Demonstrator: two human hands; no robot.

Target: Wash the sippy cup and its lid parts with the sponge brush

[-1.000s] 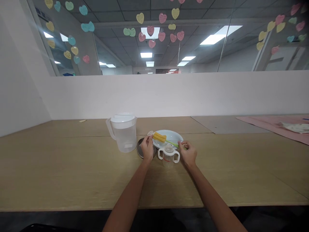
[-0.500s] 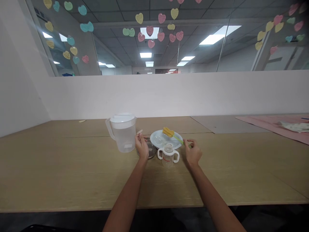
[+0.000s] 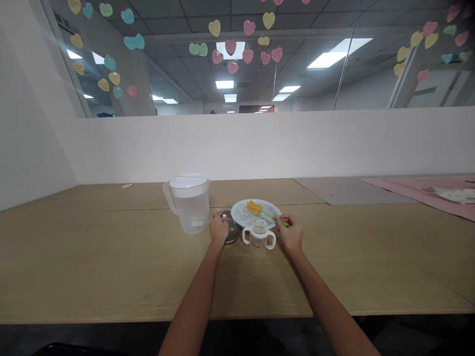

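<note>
My left hand (image 3: 218,228) is closed on a small clear piece (image 3: 219,211), over the left side of a round metal dish (image 3: 232,231). In my right hand (image 3: 291,232) is the green handle of a brush with a yellow sponge head (image 3: 254,207). That head rests over a white plate (image 3: 273,209), beside a clear plastic piece (image 3: 243,212) on the plate. A clear baby bottle with two white handles (image 3: 259,242) stands upright between my hands, in front of the plate, its top open.
A translucent lidded pitcher (image 3: 191,207) stands left of my left hand. Far right lies a pink cloth (image 3: 415,188) with a white item (image 3: 454,195) on it. A grey mat (image 3: 352,192) lies at the back. The table's front edge is near my forearms.
The sponge head has moved left and lower over the plate, with my right hand following left. My left hand has turned palm down and lowered the small piece towards the metal dish.
</note>
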